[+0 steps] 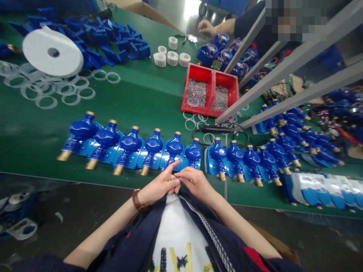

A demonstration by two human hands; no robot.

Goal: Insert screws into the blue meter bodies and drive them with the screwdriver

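Note:
My left hand point(160, 185) and my right hand point(194, 182) meet at the near edge of the green table, fingers pinched together on something small that I cannot make out. A brown watch strap sits on my left wrist. Just beyond my fingers lies a row of blue water meter bodies point(153, 145) with brass ends, resting on blue plates. The nearest meter body point(193, 153) is right above my fingertips.
A red two-part bin point(211, 77) holds small metal parts. Clear rings point(45, 88), a white disc point(52, 51), blue parts point(107, 37) and white rollers point(171, 56) lie farther back. Grey frame bars point(283, 71) cross at right. Another person's hand point(205, 26) works opposite.

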